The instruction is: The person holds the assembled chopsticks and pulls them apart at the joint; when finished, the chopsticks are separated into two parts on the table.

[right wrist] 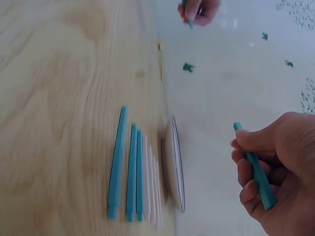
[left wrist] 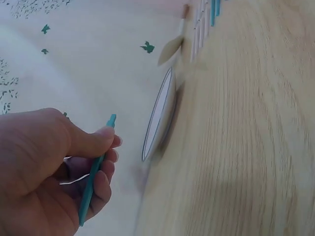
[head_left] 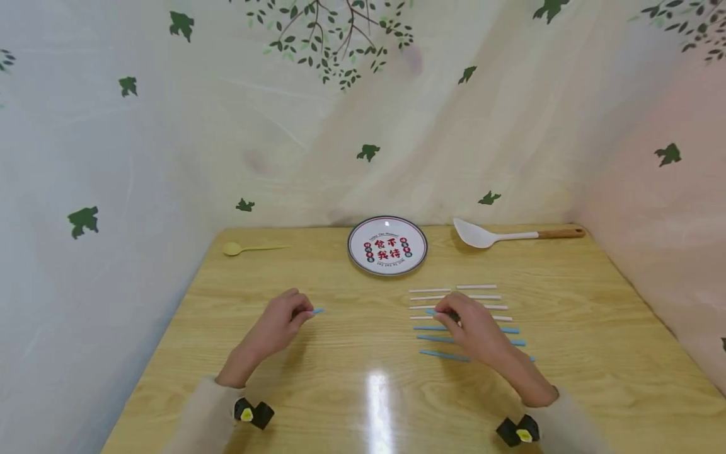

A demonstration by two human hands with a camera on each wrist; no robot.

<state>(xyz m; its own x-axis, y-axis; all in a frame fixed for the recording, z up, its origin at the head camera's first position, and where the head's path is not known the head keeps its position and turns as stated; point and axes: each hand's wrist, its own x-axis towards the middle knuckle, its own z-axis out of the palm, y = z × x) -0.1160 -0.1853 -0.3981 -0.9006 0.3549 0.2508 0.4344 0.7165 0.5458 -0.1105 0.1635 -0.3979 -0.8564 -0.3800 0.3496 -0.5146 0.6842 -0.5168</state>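
Note:
My left hand point(head_left: 280, 321) is raised over the left middle of the table, pinching a short blue stick point(left wrist: 89, 189) like half a chopstick. Between thumb and fingers, my right hand point(head_left: 473, 328) holds a similar short blue stick point(right wrist: 262, 182). It hovers above a group of chopsticks laid side by side, hiding parts of several. Three long blue chopsticks point(right wrist: 116, 169) lie nearest the body, tapering toward one end. Behind them are several white sticks point(head_left: 476, 287); the farthest row shows two short lengths with a small gap between.
A round white plate point(head_left: 356, 247) with a dark rim and red lettering stands at the table's point(head_left: 323, 391) back middle. To its left lies a yellow spoon point(head_left: 231, 248), and to its right a white turner point(head_left: 479, 236) with a wooden handle. Patterned cloth point(head_left: 295, 176) hangs behind.

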